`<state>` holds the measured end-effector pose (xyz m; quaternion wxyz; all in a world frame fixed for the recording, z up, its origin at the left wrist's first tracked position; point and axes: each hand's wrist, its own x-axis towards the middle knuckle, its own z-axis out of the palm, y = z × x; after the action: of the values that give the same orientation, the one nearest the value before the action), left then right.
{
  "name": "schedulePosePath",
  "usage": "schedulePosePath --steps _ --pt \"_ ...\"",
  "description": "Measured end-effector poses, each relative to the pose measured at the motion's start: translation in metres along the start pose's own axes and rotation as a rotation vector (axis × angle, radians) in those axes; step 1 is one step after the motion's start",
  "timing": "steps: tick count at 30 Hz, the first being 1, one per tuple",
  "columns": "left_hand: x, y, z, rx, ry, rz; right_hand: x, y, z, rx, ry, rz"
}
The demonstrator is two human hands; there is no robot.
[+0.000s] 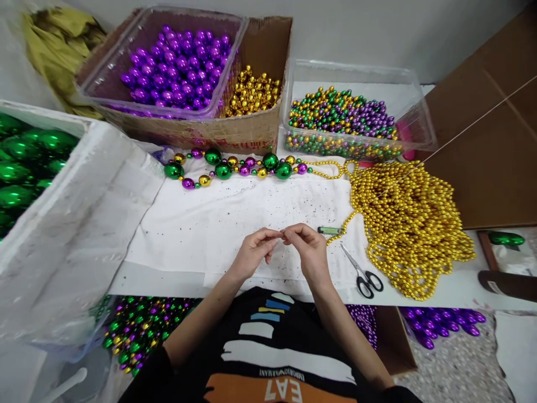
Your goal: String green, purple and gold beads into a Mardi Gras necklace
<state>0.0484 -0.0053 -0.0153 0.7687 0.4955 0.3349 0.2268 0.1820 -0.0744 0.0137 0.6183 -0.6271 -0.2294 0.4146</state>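
- We find a fine piece (282, 234) between the fingertips, in front of the torso, over the white cloth (201, 212) on the desk (168, 284); it is too small for us to tell what it is.
- We judge that it could slip from so slight a pinch, and the dark specks scattered over the cloth would make it hard to find.
- The left hand (257, 249) pinches from one side, thumb against forefinger, its other fingers curled; the right hand (309, 249) pinches likewise from the other, its back turned upward.
- We see both bare forearms reach forward from the dark sleeves and angle inward, so the fingertips meet.
- Just beside the right hand we have a green stick (329, 230) and the trailing end of the gold bead strands (406, 224); a sideways sweep could snag that end.
- Near the right wrist lie scissors (359, 271), blades parted and tips pointing away from us; a careless reach could meet them.
- Farther back, we see a mixed-colour bead garland (224, 170) stretched across the cloth, well apart from both hands.
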Motion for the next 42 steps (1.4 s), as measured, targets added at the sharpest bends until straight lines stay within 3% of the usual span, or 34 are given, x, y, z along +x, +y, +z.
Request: schedulePosePath --steps 11,34,38,42 --pt "-0.001 0.005 0.0 0.053 0.016 0.051 0.0 0.008 -0.002 0.002 -0.011 -0.01" --pt "-0.003 0.0 0.001 -0.068 -0.001 -0.041 -0.003 0.009 -0.005 -0.023 0.017 -0.04" --pt "-0.005 0.008 0.002 -0.179 0.019 -0.11 -0.011 -0.011 -0.01 -0.09 0.021 -0.125" --pt "-0.008 0.019 0.002 -0.259 0.009 -0.165 -0.043 -0.07 -0.022 -0.157 -0.165 -0.271"
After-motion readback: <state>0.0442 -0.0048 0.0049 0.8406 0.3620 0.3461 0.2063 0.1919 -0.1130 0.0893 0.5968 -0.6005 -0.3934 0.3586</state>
